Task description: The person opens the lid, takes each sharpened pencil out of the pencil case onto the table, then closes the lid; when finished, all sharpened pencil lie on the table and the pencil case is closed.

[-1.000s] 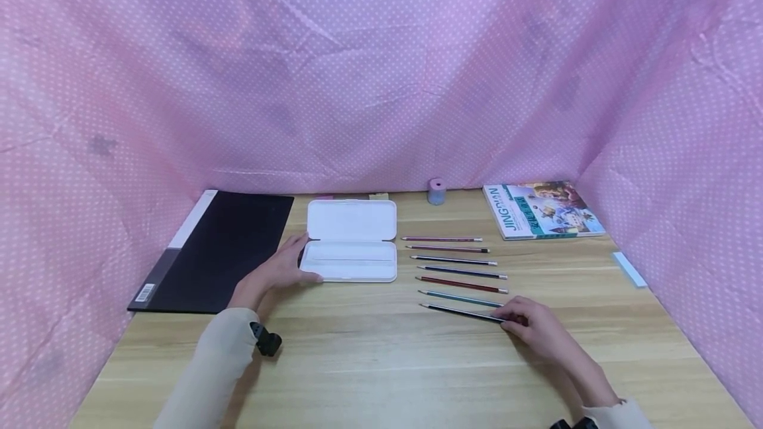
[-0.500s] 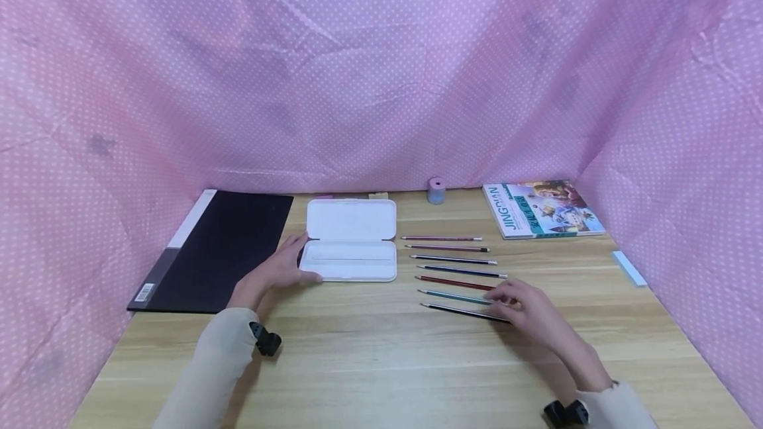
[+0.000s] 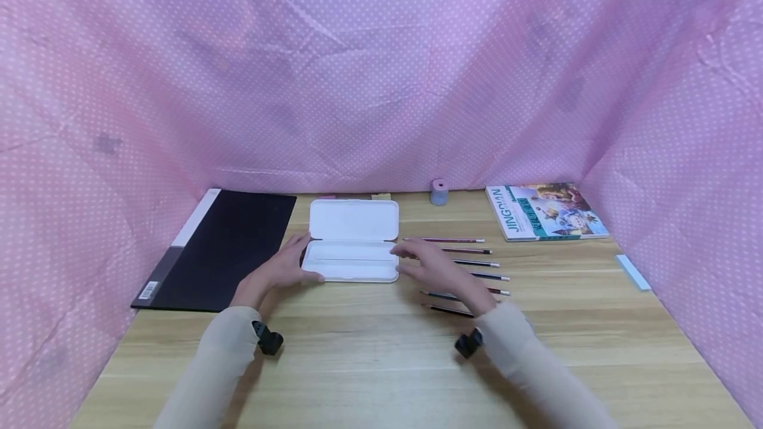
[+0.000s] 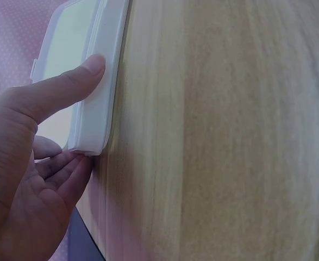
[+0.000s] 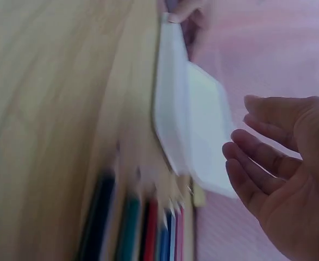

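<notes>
A white pencil case (image 3: pixel 352 271) lies opened flat on the table, its lid (image 3: pixel 354 220) folded back, with nothing inside the tray. My left hand (image 3: pixel 277 271) grips its left end; in the left wrist view the thumb (image 4: pixel 75 84) lies over the front wall while the fingers curl at the end. My right hand (image 3: pixel 438 269) hovers by the case's right end, holding nothing, its fingers loosely bent and apart in the right wrist view. Several pencils lie in a row under my right arm, partly hidden by it, among them a black pencil (image 3: pixel 448 310) and a green pencil (image 5: pixel 127 225).
A black folder (image 3: pixel 238 250) lies left of the case. At the back stands a small pink-and-blue cylinder (image 3: pixel 439 193), with a book (image 3: pixel 545 212) to its right. A pale blue strip (image 3: pixel 633 273) lies by the right edge. A pink dotted curtain (image 3: pixel 381 85) surrounds the table.
My right hand has let go of the black pencil, lifted off the row and swung left to the case's right end. The left hand has stayed at the case.
</notes>
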Demonstrator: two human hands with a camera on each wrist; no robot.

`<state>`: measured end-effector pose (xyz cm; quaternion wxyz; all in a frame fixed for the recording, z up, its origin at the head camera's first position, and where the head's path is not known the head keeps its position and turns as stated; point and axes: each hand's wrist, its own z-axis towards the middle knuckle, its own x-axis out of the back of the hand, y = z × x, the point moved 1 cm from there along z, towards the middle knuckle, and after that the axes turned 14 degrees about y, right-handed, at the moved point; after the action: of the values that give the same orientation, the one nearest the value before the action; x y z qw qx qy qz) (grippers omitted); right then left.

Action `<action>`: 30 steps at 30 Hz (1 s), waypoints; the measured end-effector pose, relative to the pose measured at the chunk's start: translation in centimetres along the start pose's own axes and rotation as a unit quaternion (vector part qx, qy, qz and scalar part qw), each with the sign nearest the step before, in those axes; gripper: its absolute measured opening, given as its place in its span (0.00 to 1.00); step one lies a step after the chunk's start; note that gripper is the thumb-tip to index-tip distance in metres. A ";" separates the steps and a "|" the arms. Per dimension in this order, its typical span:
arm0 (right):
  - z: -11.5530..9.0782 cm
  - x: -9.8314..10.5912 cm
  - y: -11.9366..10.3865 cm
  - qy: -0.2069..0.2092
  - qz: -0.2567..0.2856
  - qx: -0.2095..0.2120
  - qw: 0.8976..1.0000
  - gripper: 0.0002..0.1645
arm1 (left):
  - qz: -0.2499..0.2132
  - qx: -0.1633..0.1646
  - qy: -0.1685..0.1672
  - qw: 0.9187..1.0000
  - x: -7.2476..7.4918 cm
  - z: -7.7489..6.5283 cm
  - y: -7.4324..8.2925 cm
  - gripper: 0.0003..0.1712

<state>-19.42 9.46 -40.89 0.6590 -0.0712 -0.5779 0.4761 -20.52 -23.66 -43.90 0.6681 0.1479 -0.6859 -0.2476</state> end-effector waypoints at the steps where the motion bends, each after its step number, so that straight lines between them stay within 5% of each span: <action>1: 0.7 -0.7 -0.2 -0.010 0.004 -0.001 1.000 0.20 | 0.000 0.000 -0.001 1.000 0.0 0.0 0.0 0.68; 12: 5.4 -6.1 -0.2 -0.090 -0.031 -0.029 0.995 0.20 | 0.011 -0.003 -0.003 1.000 0.0 0.2 -0.1 0.67; 30: 6.1 -5.8 0.1 -0.121 -0.009 -0.072 0.990 0.16 | 0.009 -0.019 0.002 1.000 0.0 0.1 -0.3 0.67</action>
<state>-23.82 2.64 -43.03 0.5816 -0.0550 -0.6866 0.4328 -20.68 -23.85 -44.05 0.6746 0.1294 -0.6809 -0.2541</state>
